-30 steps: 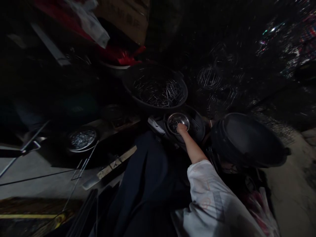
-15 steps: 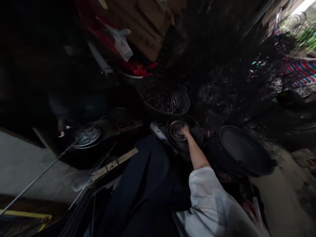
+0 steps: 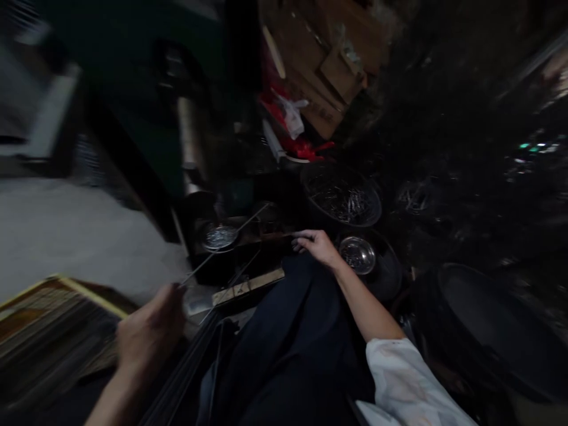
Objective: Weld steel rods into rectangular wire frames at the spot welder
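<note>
My left hand (image 3: 153, 325), at the lower left, is closed round a thin metal rod (image 3: 199, 267) that slants up to the right, past a dish of small metal pieces (image 3: 220, 237). Above my lap, my right hand (image 3: 316, 247) has its thumb and fingers pressed together; whatever lies between them is too small and dark to make out. Just right of that wrist is a round metal bowl (image 3: 366, 255) with small metal pieces in it, resting in a dark basin (image 3: 389, 278).
Behind the bowl is a large tub (image 3: 376, 204) of thin metal pieces. Cardboard (image 3: 319, 71) and a red bag (image 3: 306, 148) lie farther back. A wide dark basin (image 3: 483, 319) stands at the right, a yellow-edged crate (image 3: 57, 281) at the lower left.
My right hand has left the metal bowl and moved left over my lap. My left hand has come into view on the rod. The view has shifted toward the left.
</note>
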### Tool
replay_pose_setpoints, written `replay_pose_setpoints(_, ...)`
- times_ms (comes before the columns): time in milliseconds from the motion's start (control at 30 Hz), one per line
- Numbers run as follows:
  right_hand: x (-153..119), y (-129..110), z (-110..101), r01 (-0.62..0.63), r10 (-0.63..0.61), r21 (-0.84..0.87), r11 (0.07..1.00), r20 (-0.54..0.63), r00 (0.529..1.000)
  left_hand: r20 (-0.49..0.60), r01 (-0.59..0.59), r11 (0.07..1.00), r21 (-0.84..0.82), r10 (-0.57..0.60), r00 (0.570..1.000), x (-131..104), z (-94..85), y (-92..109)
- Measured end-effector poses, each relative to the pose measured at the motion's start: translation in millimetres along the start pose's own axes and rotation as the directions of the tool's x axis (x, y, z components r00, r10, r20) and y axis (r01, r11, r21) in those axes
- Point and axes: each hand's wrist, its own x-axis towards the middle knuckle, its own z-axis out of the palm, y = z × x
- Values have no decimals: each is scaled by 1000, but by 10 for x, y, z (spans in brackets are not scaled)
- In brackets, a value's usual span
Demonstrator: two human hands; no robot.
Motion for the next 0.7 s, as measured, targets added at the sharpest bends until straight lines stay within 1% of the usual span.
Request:
replay_pose_setpoints(33, 4, -48, 277, 15, -18, 54, 998, 55, 998, -29, -35, 999, 38, 36, 999, 4, 39, -12)
replay_pose_setpoints(67, 0, -83, 543, 24, -30, 70, 997, 85, 996, -32, -58, 997, 58, 60, 998, 12, 78, -15)
replay_pose_setpoints(100, -6, -105, 791, 37, -42, 65, 997, 91, 995, -35, -71, 994, 80, 74, 997, 22, 114, -12)
replay_pose_setpoints(167, -7, -116, 1216, 75, -77, 33, 997, 51, 996, -30, -93, 989, 116, 97, 995, 38, 161, 2)
replay_pose_setpoints(233, 18, -106, 1539, 76, -77, 38, 996, 5, 997, -26, -106, 984, 141, 110, 994, 43, 171, 18)
replay_pose_setpoints(300, 61, -100, 1769, -7, 8, 141, 990, -6, 1000, -27, -108, 982, 155, 113, 993, 43, 162, 30)
replay_pose_setpoints(333, 81, -105, 1854, -69, 70, 225, 972, 3, 998, -26, -107, 981, 160, 112, 993, 44, 158, 34)
replay_pose_setpoints(400, 104, -137, 1973, -173, 171, 412, 895, 42, 984, -23, -96, 980, 173, 101, 995, 53, 158, 40)
replay_pose_setpoints(433, 105, -162, 2012, -202, 195, 494, 846, 65, 979, -20, -87, 980, 179, 92, 996, 61, 163, 43)
replay_pose_setpoints(500, 90, -225, 2057, -226, 204, 614, 756, 107, 973, -10, -69, 980, 188, 72, 997, 80, 177, 49)
replay_pose_setpoints(600, 59, -310, 2082, -254, 205, 693, 675, 154, 967, 6, -47, 981, 190, 47, 999, 107, 190, 68)
replay_pose_setpoints(700, 49, -356, 2099, -249, 216, 717, 651, 140, 966, 11, -39, 984, 176, 38, 999, 133, 185, 104)
